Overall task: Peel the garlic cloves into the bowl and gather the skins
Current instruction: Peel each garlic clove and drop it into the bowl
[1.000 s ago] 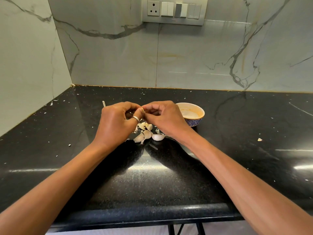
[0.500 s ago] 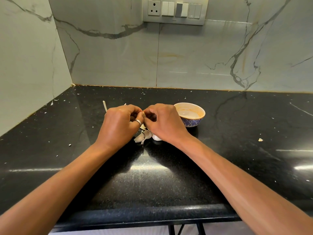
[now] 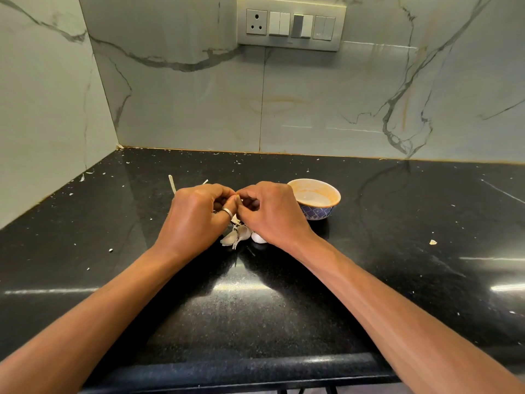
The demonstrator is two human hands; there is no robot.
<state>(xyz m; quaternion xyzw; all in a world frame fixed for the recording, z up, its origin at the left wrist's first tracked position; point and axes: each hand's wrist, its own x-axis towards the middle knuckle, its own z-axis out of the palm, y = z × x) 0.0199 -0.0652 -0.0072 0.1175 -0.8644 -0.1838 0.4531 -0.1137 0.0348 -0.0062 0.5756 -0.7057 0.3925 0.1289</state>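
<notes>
Both hands pinched together above the garlic on the black counter (image 3: 255, 308).
My left hand (image 3: 196, 220), with a ring (image 3: 227, 213) on one finger, and my right hand (image 3: 272, 214) curl their fingers onto one small clove (image 3: 236, 198), mostly hidden between the fingertips. The pile (image 3: 240, 234) of cloves and skins lies directly under them. The bowl (image 3: 314, 182) stands just right of my right hand. A strip of skin (image 3: 171, 183) lies behind my left.

Garlic cloves (image 3: 242, 234) on the counter (image 3: 255, 314), 1 bowl (image 3: 316, 212) just right of them (switch panel (image 3: 289, 24) up behind)
</notes>
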